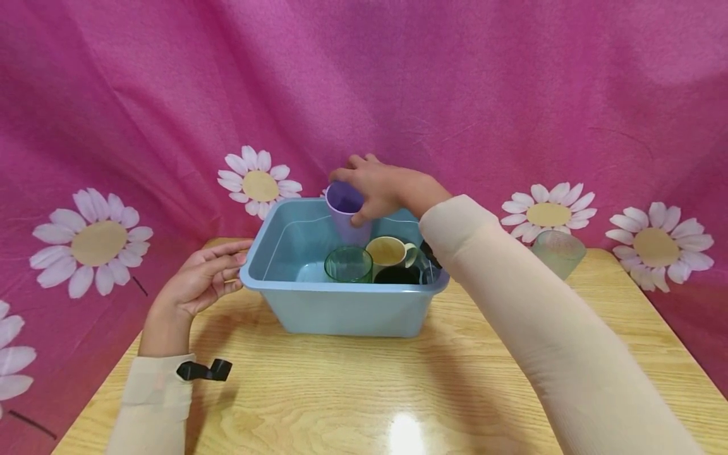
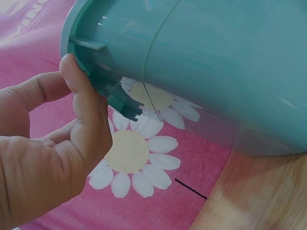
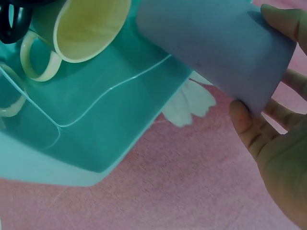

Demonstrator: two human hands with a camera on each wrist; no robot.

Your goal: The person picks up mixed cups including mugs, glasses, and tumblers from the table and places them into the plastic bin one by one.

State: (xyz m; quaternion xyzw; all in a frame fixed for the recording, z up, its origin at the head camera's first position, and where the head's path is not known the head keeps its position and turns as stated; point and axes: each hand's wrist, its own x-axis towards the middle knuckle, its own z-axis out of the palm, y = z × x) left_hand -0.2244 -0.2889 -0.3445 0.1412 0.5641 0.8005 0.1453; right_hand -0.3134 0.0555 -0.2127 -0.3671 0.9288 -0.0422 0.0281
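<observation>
A blue plastic basin (image 1: 347,309) stands on the wooden table. My left hand (image 1: 199,278) is at its left rim, thumb and fingers pinching the edge in the left wrist view. Over the basin's back part, my right hand (image 1: 383,186) grips a purple cup (image 1: 352,227) by its rim from above, the cup slightly tilted with its mouth up. Inside the basin are a green glass (image 1: 349,265), a yellow mug (image 1: 389,251) with its handle to the right, and a black mug (image 1: 398,275). The right wrist view shows the purple cup's side (image 3: 220,48) beside the yellow mug.
A pale green tumbler (image 1: 560,253) is on the table at the right, partly hidden by the right sleeve. Behind the table hangs a pink cloth (image 1: 455,76) with large white flowers. Bare wood (image 1: 318,392) lies in front of the basin.
</observation>
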